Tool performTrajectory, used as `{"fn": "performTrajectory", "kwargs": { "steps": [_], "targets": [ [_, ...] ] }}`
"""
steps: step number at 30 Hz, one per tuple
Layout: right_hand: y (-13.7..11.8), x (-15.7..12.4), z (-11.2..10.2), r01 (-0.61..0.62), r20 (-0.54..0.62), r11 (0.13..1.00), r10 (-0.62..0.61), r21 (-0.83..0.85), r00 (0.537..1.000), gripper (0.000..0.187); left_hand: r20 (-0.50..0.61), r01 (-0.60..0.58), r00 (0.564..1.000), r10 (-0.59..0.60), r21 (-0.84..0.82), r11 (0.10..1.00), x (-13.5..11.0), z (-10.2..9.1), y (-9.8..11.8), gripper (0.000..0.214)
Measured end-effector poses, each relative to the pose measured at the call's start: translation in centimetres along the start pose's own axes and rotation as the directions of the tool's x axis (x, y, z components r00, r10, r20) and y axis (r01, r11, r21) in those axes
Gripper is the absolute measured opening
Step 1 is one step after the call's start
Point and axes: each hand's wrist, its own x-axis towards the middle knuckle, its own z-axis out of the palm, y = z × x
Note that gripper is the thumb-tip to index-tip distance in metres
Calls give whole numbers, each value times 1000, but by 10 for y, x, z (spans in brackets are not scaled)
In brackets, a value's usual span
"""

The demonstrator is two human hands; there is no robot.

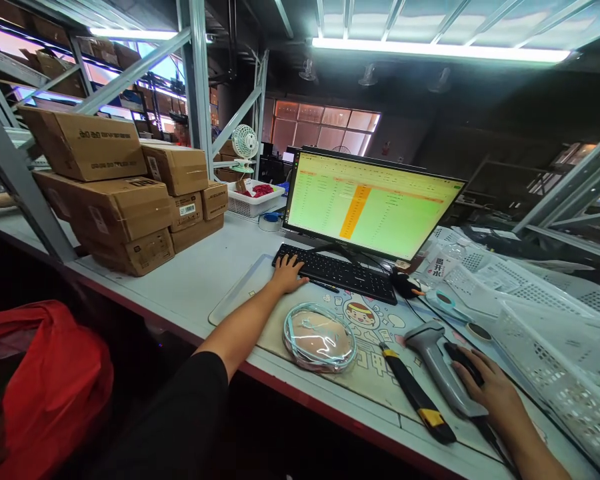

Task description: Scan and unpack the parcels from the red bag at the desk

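Observation:
My left hand [286, 275] rests on the left end of a black keyboard [353, 275], its fingers spread over the keys. My right hand [497, 387] lies over a black computer mouse [464, 363], fingers curved around it. Just left of the mouse is a grey barcode scanner [443, 373]. A black and yellow utility knife [416, 390] lies beside the scanner. Between my arms, a clear plastic packet edged with pale blue coiled tubing or cord [320, 337] sits on the printed desk mat [275, 330]. Behind the keyboard, a lit monitor [315, 200] displays a spreadsheet with an orange column.
Stacked cardboard boxes [130, 207] stand at the left by a metal rack post [199, 87]. White perforated baskets [555, 373] crowd the right side. A tape roll [270, 222] and a white basket with red items [253, 203] sit behind. A red bag [55, 387] is at lower left.

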Motion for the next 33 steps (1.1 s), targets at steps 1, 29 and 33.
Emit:
{"fn": "performTrajectory", "kwargs": {
  "steps": [1,29,33],
  "targets": [
    [2,1,2,-3,1,1000,3,17,1000,56,2,3,1000,-3,0,1000,0,0,0,72],
    [11,2,10,-140,57,987,136,77,989,66,27,34,999,-34,-2,999,3,0,1,73],
    [9,4,7,-146,49,985,142,88,989,64,30,38,999,-38,-2,999,3,1,1,74]
  ]
}}
